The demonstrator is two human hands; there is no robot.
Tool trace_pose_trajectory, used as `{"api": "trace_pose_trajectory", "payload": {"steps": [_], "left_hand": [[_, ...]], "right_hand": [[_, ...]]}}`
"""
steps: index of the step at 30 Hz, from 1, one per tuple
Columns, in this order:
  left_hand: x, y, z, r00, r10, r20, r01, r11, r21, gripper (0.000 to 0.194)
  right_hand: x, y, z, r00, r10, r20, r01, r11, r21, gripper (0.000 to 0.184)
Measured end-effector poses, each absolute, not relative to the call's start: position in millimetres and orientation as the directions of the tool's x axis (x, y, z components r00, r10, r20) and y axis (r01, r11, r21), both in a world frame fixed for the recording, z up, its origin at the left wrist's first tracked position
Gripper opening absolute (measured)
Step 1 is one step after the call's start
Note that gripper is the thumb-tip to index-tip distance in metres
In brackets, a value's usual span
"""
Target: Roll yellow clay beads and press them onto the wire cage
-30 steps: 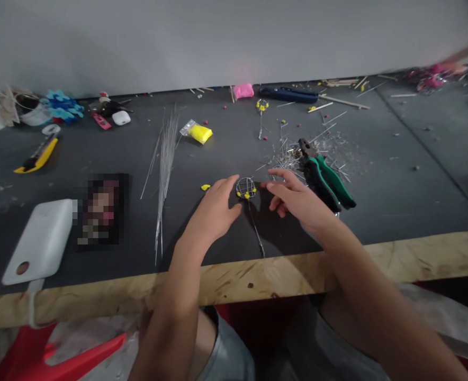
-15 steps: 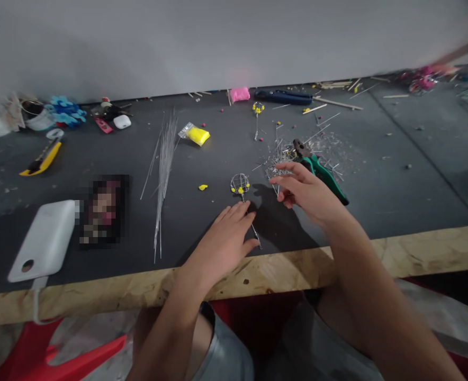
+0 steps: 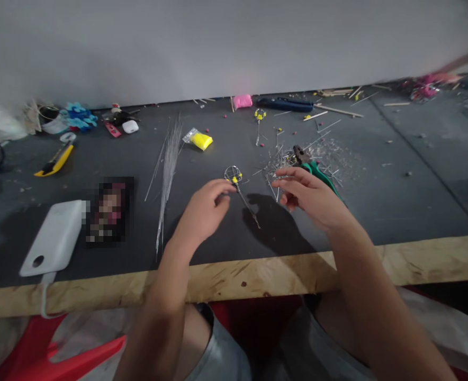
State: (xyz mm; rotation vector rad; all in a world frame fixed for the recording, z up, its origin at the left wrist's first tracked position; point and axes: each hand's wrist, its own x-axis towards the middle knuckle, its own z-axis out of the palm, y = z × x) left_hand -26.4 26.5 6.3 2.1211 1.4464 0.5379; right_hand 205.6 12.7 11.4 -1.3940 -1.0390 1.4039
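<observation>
My left hand [image 3: 205, 211] is over the dark tabletop, fingers bent and thumb apart from them. Its fingertips reach the lower edge of a small wire piece [image 3: 246, 202], a round mesh head with yellow lumps on a twisted stem; whether they touch is hard to tell. The stem lies slanting toward the front. To the right, my right hand [image 3: 305, 194] hovers with loosely spread fingers, holding nothing. Just behind it are green-handled pliers [image 3: 316, 170], partly hidden by the hand, and a heap of cut wire bits [image 3: 280, 161].
A bundle of straight wires [image 3: 169, 164] lies left of my left hand. Behind are a yellow clay packet [image 3: 200, 140], a second wire piece [image 3: 259, 124], a pink lump [image 3: 242, 101] and a dark-blue tool [image 3: 285, 104]. Far left are a yellow cutter [image 3: 57, 160] and a white power bank [image 3: 53, 238].
My left hand has lifted off the wire stem and drawn left, its fingers bending. The wire piece has shifted away from the front edge. A yellow bit seen earlier is now hidden. My right hand is nearly still.
</observation>
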Motion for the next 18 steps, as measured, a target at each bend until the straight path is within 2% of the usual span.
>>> {"api": "trace_pose_trajectory", "payload": {"steps": [2, 4, 10, 15, 16, 18], "left_hand": [[-37.8, 35.4, 3.4, 0.172, 0.984, 0.04, 0.854, -0.169, 0.492, 0.028], [-48.1, 44.2, -3.4, 0.095, 0.995, 0.034, 0.889, -0.1, 0.448, 0.039], [-57.1, 52.4, -14.6, 0.08, 0.996, -0.028, 0.906, -0.061, 0.42, 0.023], [-43.4, 33.1, 0.6, 0.097, 0.995, -0.036, 0.874, -0.068, 0.481, 0.02], [-38.7, 26.7, 4.0, 0.116, 0.992, -0.047, 0.85, -0.075, 0.522, 0.021], [-28.4, 13.7, 9.6, 0.186, 0.98, -0.073, 0.713, -0.083, 0.696, 0.02]], "right_hand": [[205.5, 12.3, 11.7, -0.013, 0.964, -0.267, -0.028, -0.267, -0.963, 0.018], [204.6, 11.2, 11.9, -0.038, 0.96, -0.278, -0.023, -0.279, -0.96, 0.016], [197.6, 6.9, 13.2, -0.108, 0.94, -0.325, 0.037, -0.322, -0.946, 0.015], [187.1, 2.2, 5.9, -0.187, 0.933, -0.307, 0.083, -0.296, -0.951, 0.017], [184.3, 0.9, 3.6, -0.202, 0.932, -0.301, 0.08, -0.29, -0.954, 0.018], [178.7, -2.0, -0.7, -0.244, 0.922, -0.3, 0.073, -0.291, -0.954, 0.021]]}}
